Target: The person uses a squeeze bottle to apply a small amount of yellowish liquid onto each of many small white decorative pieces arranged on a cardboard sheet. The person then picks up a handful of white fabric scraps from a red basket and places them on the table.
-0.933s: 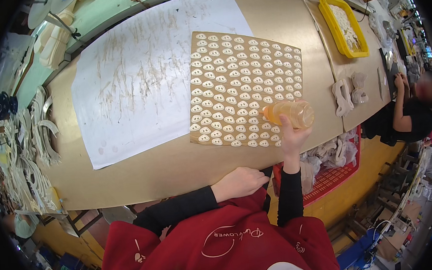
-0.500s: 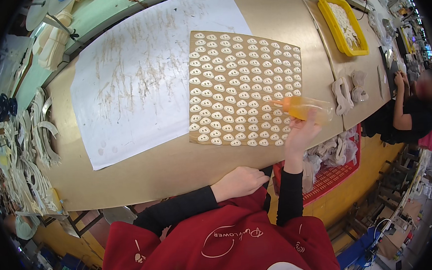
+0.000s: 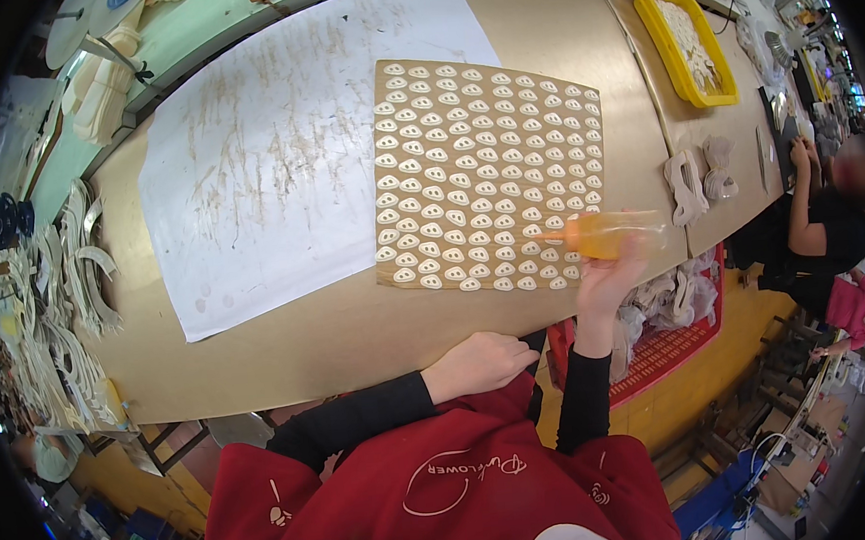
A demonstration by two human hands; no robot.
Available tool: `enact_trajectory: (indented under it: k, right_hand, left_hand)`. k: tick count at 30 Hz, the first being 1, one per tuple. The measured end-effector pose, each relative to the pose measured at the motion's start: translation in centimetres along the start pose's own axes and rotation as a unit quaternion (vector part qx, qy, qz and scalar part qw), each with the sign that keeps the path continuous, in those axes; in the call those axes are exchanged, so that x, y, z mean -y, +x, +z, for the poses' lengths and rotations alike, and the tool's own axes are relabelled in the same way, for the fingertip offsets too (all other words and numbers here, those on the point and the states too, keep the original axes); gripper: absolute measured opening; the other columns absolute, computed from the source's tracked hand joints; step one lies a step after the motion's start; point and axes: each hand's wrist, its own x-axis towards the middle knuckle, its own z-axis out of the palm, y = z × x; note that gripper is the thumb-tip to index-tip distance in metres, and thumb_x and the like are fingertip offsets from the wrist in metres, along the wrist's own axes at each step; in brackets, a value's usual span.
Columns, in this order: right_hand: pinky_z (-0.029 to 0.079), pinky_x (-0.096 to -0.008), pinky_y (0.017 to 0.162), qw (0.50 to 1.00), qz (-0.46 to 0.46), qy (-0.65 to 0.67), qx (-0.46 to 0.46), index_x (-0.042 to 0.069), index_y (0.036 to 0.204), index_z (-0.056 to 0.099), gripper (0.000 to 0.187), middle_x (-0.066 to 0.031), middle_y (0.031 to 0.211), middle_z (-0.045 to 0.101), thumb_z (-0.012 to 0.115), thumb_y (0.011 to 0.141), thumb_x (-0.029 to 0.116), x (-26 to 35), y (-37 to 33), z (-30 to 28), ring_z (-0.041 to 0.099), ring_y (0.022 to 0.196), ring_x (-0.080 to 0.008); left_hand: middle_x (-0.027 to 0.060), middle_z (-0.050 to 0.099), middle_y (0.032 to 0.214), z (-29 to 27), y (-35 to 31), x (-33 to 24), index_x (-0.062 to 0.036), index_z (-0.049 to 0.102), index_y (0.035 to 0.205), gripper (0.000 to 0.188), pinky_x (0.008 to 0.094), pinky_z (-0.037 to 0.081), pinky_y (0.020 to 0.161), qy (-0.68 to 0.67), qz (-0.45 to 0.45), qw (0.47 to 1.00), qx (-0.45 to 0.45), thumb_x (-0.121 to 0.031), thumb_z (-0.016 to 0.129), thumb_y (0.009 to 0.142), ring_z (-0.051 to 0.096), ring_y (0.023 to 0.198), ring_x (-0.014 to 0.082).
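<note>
Fingers of the right hand grasp a bottle over a brown sheet of white pieces; whether the curled left hand holds anything, I cannot tell. Smudged paper lies partly under that sheet on the table; rightward, a yellow tray and red crate.

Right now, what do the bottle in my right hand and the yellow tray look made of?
Bottle: probably clear, smooth plastic; the orange-yellow contents show through. Yellow tray: likely moulded plastic, slightly glossy, judging by its even colour and rounded corners.
</note>
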Motion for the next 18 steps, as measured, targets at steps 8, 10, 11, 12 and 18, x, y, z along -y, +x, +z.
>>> enact_trajectory:
  k: [8, 10, 11, 12, 18]
  right_hand:
    - [0.043, -0.0196, 0.046, 0.979, -0.090, -0.150, 0.102, 0.003, 0.133, 0.039, 0.051, -0.0202, 0.107, 0.066, 0.064, 0.093, 0.023, -1.3, -1.9, -0.4, 0.066, 0.080, -0.0169]
    - [0.043, -0.0193, 0.048, 0.973, -0.115, -0.163, 0.116, 0.002, 0.131, 0.039, 0.050, -0.0210, 0.106, 0.067, 0.064, 0.093, 0.021, -1.6, -2.1, -0.5, 0.065, 0.081, -0.0163]
    - [0.044, -0.0190, 0.048, 0.969, -0.131, -0.167, 0.125, 0.003, 0.131, 0.039, 0.050, -0.0213, 0.107, 0.067, 0.065, 0.092, 0.020, -1.7, -2.1, -0.6, 0.065, 0.082, -0.0162]
    - [0.044, -0.0187, 0.049, 0.964, -0.148, -0.172, 0.137, 0.003, 0.130, 0.039, 0.049, -0.0216, 0.107, 0.067, 0.065, 0.092, 0.019, -1.9, -2.0, -0.6, 0.065, 0.083, -0.0160]
    - [0.045, -0.0181, 0.053, 0.959, -0.166, -0.166, 0.158, 0.003, 0.127, 0.039, 0.050, -0.0220, 0.109, 0.067, 0.068, 0.089, 0.016, -2.3, -2.1, -0.7, 0.065, 0.087, -0.0164]
  left_hand:
    - [0.0053, 0.064, 0.079, 0.1, 0.0, 0.1, -0.0058, 0.067, 0.102, 0.020, 0.0345, 0.054, 0.066, 0.003, 0.007, 1.000, -0.002, -0.013, 0.060, 0.085, 0.065, 0.074, 0.0220]
    - [0.0051, 0.064, 0.079, 0.1, 0.0, 0.1, -0.0059, 0.067, 0.102, 0.020, 0.0343, 0.054, 0.066, 0.004, 0.008, 1.000, -0.003, -0.013, 0.060, 0.085, 0.065, 0.074, 0.0217]
    - [0.0050, 0.064, 0.079, 0.1, 0.0, 0.1, -0.0059, 0.067, 0.102, 0.020, 0.0341, 0.054, 0.066, 0.005, 0.008, 1.000, -0.001, -0.013, 0.060, 0.085, 0.065, 0.074, 0.0216]
    - [0.0049, 0.064, 0.079, 0.1, 0.0, 0.1, -0.0059, 0.067, 0.102, 0.020, 0.0340, 0.054, 0.066, 0.006, 0.007, 1.000, 0.001, -0.013, 0.060, 0.085, 0.065, 0.074, 0.0215]
    - [0.0043, 0.063, 0.079, 0.0, 0.0, 0.1, -0.0064, 0.066, 0.102, 0.019, 0.0338, 0.054, 0.064, 0.009, 0.012, 1.000, -0.004, -0.013, 0.060, 0.085, 0.065, 0.073, 0.0210]
